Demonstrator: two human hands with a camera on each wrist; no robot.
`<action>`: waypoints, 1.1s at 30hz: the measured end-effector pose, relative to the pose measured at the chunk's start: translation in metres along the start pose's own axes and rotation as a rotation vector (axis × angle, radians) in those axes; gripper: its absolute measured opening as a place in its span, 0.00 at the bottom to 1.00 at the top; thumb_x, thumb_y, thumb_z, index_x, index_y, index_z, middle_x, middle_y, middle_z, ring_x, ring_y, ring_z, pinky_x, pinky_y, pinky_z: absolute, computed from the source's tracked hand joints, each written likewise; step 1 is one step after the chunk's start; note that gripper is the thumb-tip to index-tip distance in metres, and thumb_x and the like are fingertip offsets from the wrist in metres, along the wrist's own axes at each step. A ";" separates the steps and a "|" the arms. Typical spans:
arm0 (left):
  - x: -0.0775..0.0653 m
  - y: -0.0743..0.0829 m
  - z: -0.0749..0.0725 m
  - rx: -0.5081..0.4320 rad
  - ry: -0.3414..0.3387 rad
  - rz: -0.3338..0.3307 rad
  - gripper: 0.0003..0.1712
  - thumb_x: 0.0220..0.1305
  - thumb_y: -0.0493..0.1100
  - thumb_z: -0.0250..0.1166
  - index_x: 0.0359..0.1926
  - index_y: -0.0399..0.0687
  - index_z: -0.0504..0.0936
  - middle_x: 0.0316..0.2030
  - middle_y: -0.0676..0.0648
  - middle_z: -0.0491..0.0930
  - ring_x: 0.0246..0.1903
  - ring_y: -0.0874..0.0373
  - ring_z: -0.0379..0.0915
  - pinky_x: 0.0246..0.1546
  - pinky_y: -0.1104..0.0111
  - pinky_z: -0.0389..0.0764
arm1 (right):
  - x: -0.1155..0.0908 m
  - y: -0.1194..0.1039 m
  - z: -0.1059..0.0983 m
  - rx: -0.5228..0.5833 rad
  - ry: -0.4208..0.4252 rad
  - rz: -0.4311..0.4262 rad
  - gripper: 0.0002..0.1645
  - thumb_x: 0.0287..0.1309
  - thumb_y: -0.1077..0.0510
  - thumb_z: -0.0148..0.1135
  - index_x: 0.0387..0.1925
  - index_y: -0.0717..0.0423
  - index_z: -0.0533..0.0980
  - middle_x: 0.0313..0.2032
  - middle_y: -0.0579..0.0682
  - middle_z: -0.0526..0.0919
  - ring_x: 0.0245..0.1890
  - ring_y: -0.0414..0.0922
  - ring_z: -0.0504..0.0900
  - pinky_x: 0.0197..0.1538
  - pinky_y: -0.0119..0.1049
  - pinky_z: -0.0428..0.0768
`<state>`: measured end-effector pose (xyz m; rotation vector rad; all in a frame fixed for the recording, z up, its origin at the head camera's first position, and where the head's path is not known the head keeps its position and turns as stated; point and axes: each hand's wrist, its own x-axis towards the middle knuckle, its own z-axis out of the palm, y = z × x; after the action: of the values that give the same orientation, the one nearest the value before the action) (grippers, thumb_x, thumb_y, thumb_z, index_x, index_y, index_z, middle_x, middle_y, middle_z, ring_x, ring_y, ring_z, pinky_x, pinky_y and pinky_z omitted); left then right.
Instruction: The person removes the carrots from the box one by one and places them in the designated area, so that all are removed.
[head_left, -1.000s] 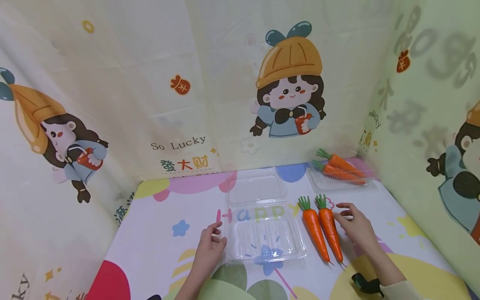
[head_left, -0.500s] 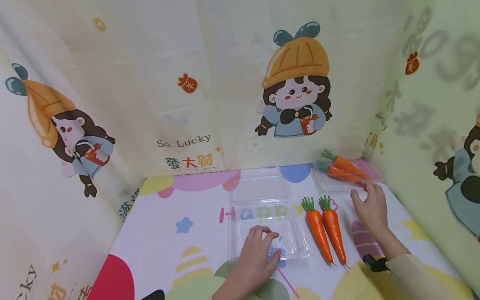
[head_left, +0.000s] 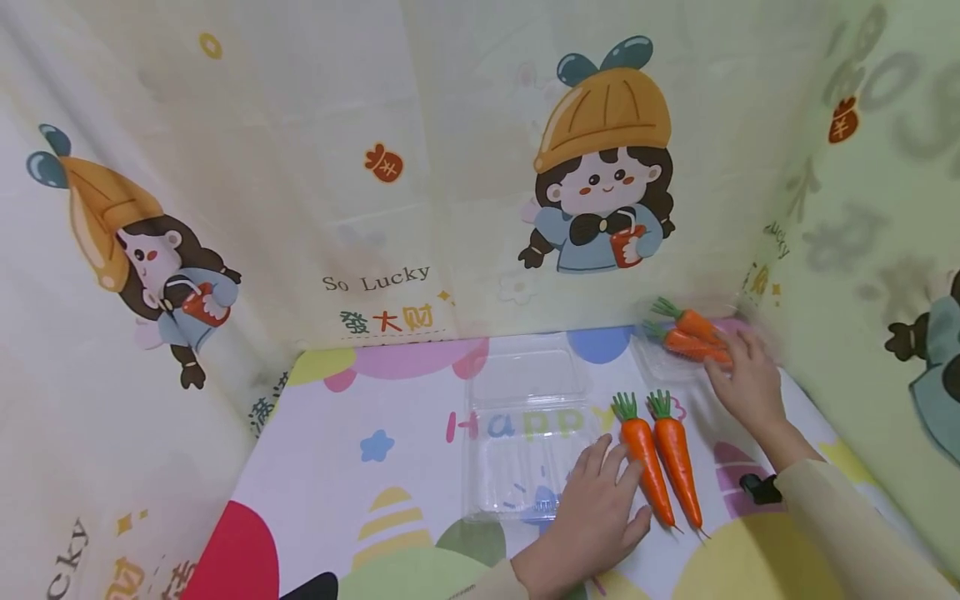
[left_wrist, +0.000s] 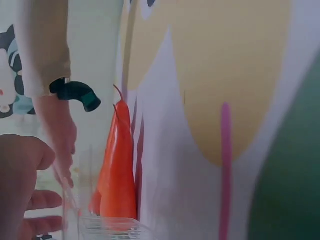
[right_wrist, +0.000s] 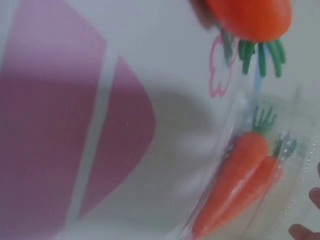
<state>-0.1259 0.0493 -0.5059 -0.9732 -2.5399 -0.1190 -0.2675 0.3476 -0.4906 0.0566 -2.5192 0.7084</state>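
Observation:
My right hand (head_left: 750,387) reaches over the right end of a clear plastic box (right_wrist: 295,165) at the back right, fingers spread. Two carrots (right_wrist: 235,185) with green tops lie in that box, and the fingertips overlap their right ends in the head view. My left hand (head_left: 592,512) stretches its fingers above the front right corner of a second clear clamshell box (head_left: 510,475), which lies with its lid folded back. Right beside those fingers are two loose carrots (head_left: 678,467), lying side by side with tops pointing away. The left hand holds nothing.
A table (head_left: 322,467) with a colourful printed cover carries everything. Behind it and along both sides hang printed cloth walls (head_left: 465,208). The boxed carrots stand close to the back right corner. A black wrist strap piece (head_left: 761,489) sticks out from the right sleeve.
My right hand has moved from beside the loose carrots back to the box at the back right. My left hand has crossed from the clamshell's left side to its front right corner.

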 end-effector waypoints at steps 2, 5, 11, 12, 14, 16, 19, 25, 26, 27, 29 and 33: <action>0.005 0.002 0.003 0.010 -0.018 -0.004 0.27 0.73 0.61 0.56 0.66 0.56 0.75 0.70 0.47 0.70 0.75 0.45 0.60 0.72 0.53 0.68 | 0.003 0.003 0.002 -0.037 -0.056 -0.007 0.30 0.70 0.52 0.55 0.67 0.64 0.69 0.70 0.78 0.61 0.69 0.79 0.58 0.65 0.79 0.56; 0.006 0.001 0.006 0.036 -0.078 -0.028 0.28 0.77 0.61 0.51 0.71 0.61 0.72 0.75 0.50 0.65 0.78 0.44 0.54 0.74 0.49 0.62 | 0.005 0.006 0.006 -0.090 -0.180 0.006 0.33 0.74 0.47 0.51 0.72 0.61 0.65 0.71 0.78 0.57 0.72 0.80 0.51 0.65 0.81 0.53; 0.001 -0.003 0.014 0.045 -0.150 -0.081 0.26 0.78 0.62 0.48 0.71 0.67 0.73 0.79 0.50 0.60 0.79 0.41 0.50 0.73 0.40 0.58 | 0.004 0.006 0.013 -0.118 -0.257 0.024 0.33 0.76 0.47 0.48 0.74 0.59 0.62 0.72 0.78 0.54 0.73 0.82 0.45 0.64 0.83 0.52; 0.001 -0.004 0.015 0.045 -0.157 -0.086 0.26 0.78 0.62 0.47 0.69 0.67 0.74 0.79 0.50 0.60 0.79 0.41 0.50 0.74 0.39 0.57 | 0.004 0.005 0.014 -0.121 -0.250 0.021 0.33 0.76 0.48 0.48 0.74 0.59 0.63 0.71 0.78 0.54 0.73 0.82 0.45 0.63 0.83 0.52; 0.000 -0.005 0.016 0.045 -0.165 -0.095 0.25 0.77 0.63 0.46 0.67 0.68 0.76 0.78 0.50 0.61 0.79 0.41 0.51 0.74 0.39 0.57 | 0.004 0.005 0.015 -0.126 -0.244 0.018 0.32 0.76 0.48 0.48 0.73 0.59 0.63 0.71 0.78 0.54 0.73 0.82 0.45 0.63 0.83 0.53; -0.001 -0.006 0.016 0.045 -0.183 -0.099 0.24 0.77 0.63 0.46 0.64 0.68 0.78 0.78 0.51 0.62 0.79 0.42 0.52 0.74 0.40 0.57 | 0.004 0.003 0.015 -0.131 -0.247 0.021 0.32 0.76 0.47 0.47 0.74 0.59 0.63 0.72 0.77 0.54 0.74 0.81 0.45 0.62 0.83 0.54; -0.003 -0.009 0.015 0.041 -0.197 -0.101 0.22 0.77 0.62 0.46 0.60 0.67 0.80 0.77 0.51 0.63 0.79 0.44 0.53 0.75 0.42 0.57 | 0.004 0.000 0.014 -0.144 -0.260 0.033 0.33 0.76 0.46 0.46 0.74 0.58 0.62 0.73 0.77 0.53 0.74 0.81 0.45 0.62 0.83 0.54; -0.008 -0.016 0.013 0.044 -0.174 -0.110 0.19 0.76 0.60 0.49 0.53 0.65 0.83 0.75 0.52 0.67 0.79 0.49 0.54 0.76 0.44 0.58 | 0.002 -0.014 0.014 -0.166 -0.297 0.050 0.36 0.75 0.44 0.48 0.77 0.54 0.60 0.75 0.75 0.52 0.74 0.79 0.45 0.61 0.84 0.56; -0.009 -0.018 0.013 0.046 -0.169 -0.111 0.18 0.76 0.60 0.50 0.52 0.65 0.84 0.75 0.52 0.67 0.79 0.50 0.54 0.76 0.44 0.58 | 0.001 -0.016 0.014 -0.166 -0.300 0.050 0.36 0.75 0.44 0.49 0.77 0.54 0.61 0.74 0.74 0.53 0.74 0.79 0.46 0.60 0.84 0.56; -0.009 -0.019 0.013 0.049 -0.165 -0.114 0.18 0.76 0.60 0.50 0.52 0.66 0.84 0.74 0.52 0.67 0.79 0.50 0.54 0.76 0.45 0.58 | 0.000 -0.018 0.015 -0.170 -0.300 0.050 0.36 0.74 0.44 0.49 0.77 0.53 0.61 0.74 0.74 0.53 0.74 0.78 0.47 0.59 0.84 0.57; -0.012 -0.023 0.013 0.052 -0.162 -0.115 0.18 0.75 0.59 0.50 0.52 0.66 0.84 0.74 0.52 0.67 0.79 0.50 0.54 0.76 0.45 0.59 | -0.002 -0.023 0.015 -0.179 -0.298 0.051 0.36 0.74 0.44 0.50 0.76 0.53 0.62 0.74 0.73 0.55 0.73 0.78 0.48 0.59 0.84 0.58; -0.017 -0.030 0.012 0.053 -0.170 -0.116 0.18 0.75 0.59 0.50 0.53 0.66 0.83 0.75 0.52 0.67 0.79 0.50 0.54 0.76 0.46 0.58 | -0.004 -0.032 0.017 -0.191 -0.299 0.049 0.37 0.74 0.41 0.49 0.76 0.53 0.63 0.73 0.74 0.57 0.71 0.78 0.49 0.60 0.83 0.56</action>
<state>-0.1388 0.0190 -0.5214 -0.8477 -2.7402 -0.0020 -0.2662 0.3115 -0.4901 0.0349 -2.8721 0.5046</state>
